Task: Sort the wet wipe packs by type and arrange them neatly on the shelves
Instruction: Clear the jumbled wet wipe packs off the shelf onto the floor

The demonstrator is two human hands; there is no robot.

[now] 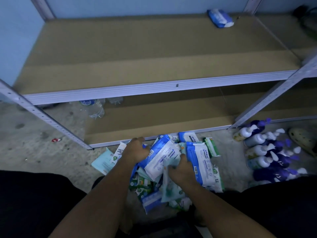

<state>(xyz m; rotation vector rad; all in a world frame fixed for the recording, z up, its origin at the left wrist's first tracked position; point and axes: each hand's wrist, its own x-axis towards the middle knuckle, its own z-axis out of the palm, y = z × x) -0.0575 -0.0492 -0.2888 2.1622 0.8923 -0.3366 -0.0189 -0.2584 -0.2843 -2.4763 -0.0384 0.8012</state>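
The blue-and-white plastic wipe pack point(161, 156) in the middle of the floor pile reads "antabax", seen upside down. The similar blue-and-white pack point(203, 162) just right of it also reads "antabax". A farther blue-topped pack point(188, 136) shows "anta". Other print is illegible.

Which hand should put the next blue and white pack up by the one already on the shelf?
Probably the right hand: the lone pack lies at the upper shelf's far right, on that hand's side. The left hand would reach across.
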